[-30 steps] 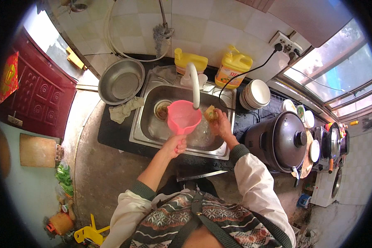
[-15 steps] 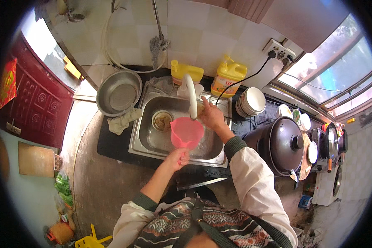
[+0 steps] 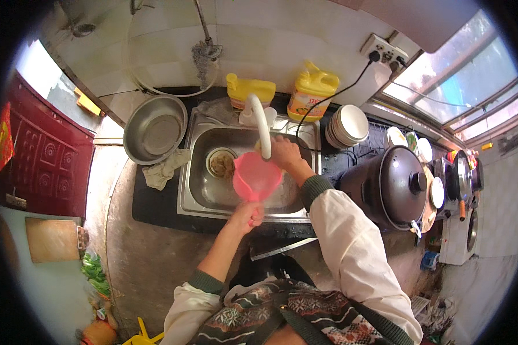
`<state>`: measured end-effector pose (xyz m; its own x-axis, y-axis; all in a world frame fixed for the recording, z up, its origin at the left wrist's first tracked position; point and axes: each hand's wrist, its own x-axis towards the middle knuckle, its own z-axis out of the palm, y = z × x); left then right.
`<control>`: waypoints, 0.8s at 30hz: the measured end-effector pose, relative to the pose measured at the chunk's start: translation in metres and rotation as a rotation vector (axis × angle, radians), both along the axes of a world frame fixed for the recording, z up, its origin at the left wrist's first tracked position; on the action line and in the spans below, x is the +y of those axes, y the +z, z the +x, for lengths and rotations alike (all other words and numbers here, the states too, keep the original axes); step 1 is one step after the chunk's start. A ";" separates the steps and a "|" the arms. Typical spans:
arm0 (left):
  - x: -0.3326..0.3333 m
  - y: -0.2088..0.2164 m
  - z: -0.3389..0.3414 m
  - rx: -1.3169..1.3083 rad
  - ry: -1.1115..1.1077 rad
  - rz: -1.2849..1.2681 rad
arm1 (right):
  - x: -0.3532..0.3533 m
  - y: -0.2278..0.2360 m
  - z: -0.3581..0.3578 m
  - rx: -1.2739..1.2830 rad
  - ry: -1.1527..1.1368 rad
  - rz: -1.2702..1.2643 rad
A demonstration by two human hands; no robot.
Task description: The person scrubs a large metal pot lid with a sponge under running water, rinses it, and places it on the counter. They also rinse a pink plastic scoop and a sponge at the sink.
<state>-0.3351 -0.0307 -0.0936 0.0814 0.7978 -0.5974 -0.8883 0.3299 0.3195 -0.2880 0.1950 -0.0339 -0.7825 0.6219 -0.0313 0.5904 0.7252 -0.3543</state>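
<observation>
My left hand (image 3: 247, 216) is wrapped round the short handle of a pink plastic water dipper (image 3: 257, 176), which hangs over the steel sink (image 3: 204, 188) with its bowl below the spout. Just behind the white curved faucet (image 3: 261, 122), my right hand (image 3: 286, 153) has its fingers bent together. A bit of something yellowish shows at those fingertips, but the faucet and the hand cover most of it. Left of the dipper, brownish scraps lie in the sink's drain basket (image 3: 221, 163).
Behind the sink stand two yellow jugs (image 3: 313, 95). A steel basin (image 3: 155, 131) and a crumpled cloth (image 3: 166, 168) lie to the left. Stacked bowls (image 3: 347, 126) and a big dark lidded pot (image 3: 397, 187) stand on the right, with a black power cord (image 3: 334, 95) running down nearby.
My right hand has moved left and slightly away from me, closer behind the faucet. The dipper stays in my left hand under the spout. The whole view has shifted a little.
</observation>
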 end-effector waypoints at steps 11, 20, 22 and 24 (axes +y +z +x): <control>-0.062 0.104 0.011 0.297 -0.495 -0.135 | -0.094 0.013 0.193 0.328 -0.298 -0.839; -0.035 0.132 0.179 0.258 -1.118 -0.180 | -0.185 0.017 0.471 0.743 -0.722 -1.106; -0.024 0.121 0.243 0.238 -1.194 -0.140 | -0.208 0.021 0.532 0.836 -0.858 -1.123; -0.010 0.111 0.316 0.200 -1.274 -0.067 | -0.236 0.024 0.592 0.978 -1.000 -1.031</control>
